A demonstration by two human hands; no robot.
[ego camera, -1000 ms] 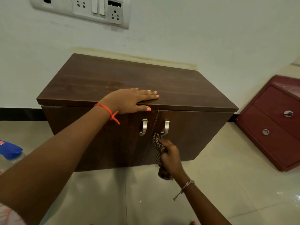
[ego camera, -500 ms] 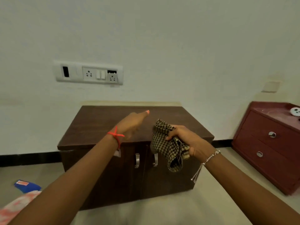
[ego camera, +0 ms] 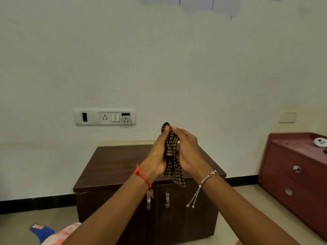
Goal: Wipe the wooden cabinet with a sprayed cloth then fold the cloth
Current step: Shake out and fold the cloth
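A dark brown wooden cabinet (ego camera: pixel 113 167) with two doors and metal handles stands on the floor against the wall. Above its top, a checked brown cloth (ego camera: pixel 170 152) hangs bunched between both hands. My left hand (ego camera: pixel 157 154) pinches its upper edge from the left, with a red thread on the wrist. My right hand (ego camera: pixel 188 151) grips it from the right, with a silver bracelet on the wrist. The cloth's lower tail dangles in front of the cabinet's top edge.
A red chest of drawers (ego camera: pixel 292 175) stands at the right with a small white object (ego camera: pixel 320 141) on top. A socket panel (ego camera: pixel 105 117) is on the wall. A blue-capped object (ego camera: pixel 41 230) lies on the floor at lower left.
The view has risen and backed off from the cabinet. My right hand lifted the cloth from the cabinet door; my left hand left the cabinet top and joined it on the cloth.
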